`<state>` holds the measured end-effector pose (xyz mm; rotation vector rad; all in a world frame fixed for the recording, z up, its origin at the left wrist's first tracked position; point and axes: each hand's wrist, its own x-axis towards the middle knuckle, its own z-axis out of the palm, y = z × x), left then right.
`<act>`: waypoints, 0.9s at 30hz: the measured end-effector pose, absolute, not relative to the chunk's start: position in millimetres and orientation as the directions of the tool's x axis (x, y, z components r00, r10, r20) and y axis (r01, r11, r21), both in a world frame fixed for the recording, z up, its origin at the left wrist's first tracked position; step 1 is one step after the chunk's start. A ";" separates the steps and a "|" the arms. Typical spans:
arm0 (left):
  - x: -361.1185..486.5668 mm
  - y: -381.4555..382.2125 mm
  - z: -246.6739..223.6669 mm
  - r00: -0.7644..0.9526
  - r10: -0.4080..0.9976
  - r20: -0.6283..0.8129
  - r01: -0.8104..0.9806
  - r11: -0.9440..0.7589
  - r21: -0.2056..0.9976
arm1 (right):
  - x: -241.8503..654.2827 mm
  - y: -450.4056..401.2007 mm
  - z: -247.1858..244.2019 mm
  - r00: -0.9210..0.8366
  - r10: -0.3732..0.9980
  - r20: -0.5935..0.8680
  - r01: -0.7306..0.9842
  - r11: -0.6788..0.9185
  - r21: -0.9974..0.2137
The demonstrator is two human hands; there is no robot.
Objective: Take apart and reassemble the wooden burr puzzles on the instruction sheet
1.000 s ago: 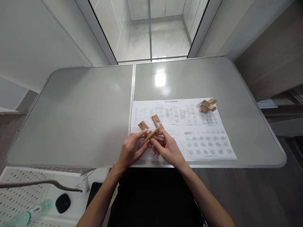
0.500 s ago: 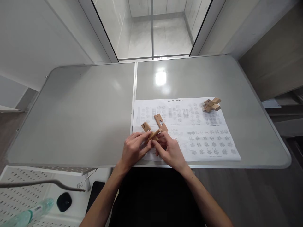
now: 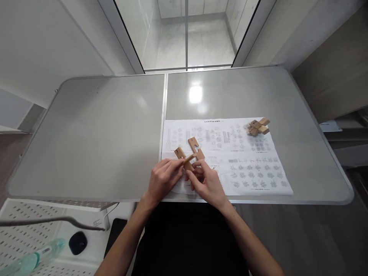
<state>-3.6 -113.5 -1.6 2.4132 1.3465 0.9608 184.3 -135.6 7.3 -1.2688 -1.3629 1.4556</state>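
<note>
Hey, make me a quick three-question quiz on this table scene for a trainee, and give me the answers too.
1. True or false: the assembled wooden cluster sits by a corner of the printed sheet.
2. What are the left hand and right hand handling? A) a bottle B) wooden pieces C) a pen
3. Fill in, from the person's view: the sheet lies to the ____ of the table's metal strip.

Key: 1 true; 2 B; 3 right

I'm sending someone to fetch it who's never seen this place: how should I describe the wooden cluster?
On the gray table, find the white printed sheet. The wooden cluster sits at its far right corner. Several bars cross in it, unlike the single flat notched piece nearer the hands.
</note>
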 end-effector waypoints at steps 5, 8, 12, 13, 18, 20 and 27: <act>-2.9 -111.9 0.9 0.389 0.797 0.462 0.634 -0.596 0.493 | 184.9 -136.1 6.8 -0.225 0.960 -0.165 0.083 -0.149 -0.985; -3.2 -112.6 0.5 0.380 0.803 0.459 0.644 -0.586 0.492 | 184.7 -135.3 7.8 -0.227 0.960 -0.163 0.083 -0.147 -0.986; -5.1 -113.7 -0.8 0.347 0.832 0.432 0.646 -0.546 0.534 | 185.6 -134.8 11.6 -0.258 0.949 -0.179 0.085 -0.162 -0.983; -5.6 -113.8 -1.1 0.334 0.842 0.424 0.638 -0.533 0.556 | 186.6 -135.0 12.8 -0.273 0.944 -0.186 0.083 -0.170 -0.982; -7.1 -113.3 -2.6 0.300 0.867 0.398 0.617 -0.494 0.612 | 198.9 -134.8 17.1 -0.221 0.959 -0.178 0.119 -0.155 -0.981; -6.7 -112.8 -3.0 0.314 0.863 0.395 0.623 -0.501 0.600 | 206.0 -131.9 17.4 -0.122 0.984 -0.133 0.215 -0.104 -0.971; -4.5 -111.2 -0.7 0.361 0.848 0.388 0.626 -0.528 0.574 | 219.7 -111.1 17.1 0.025 1.000 0.017 0.568 0.000 -0.823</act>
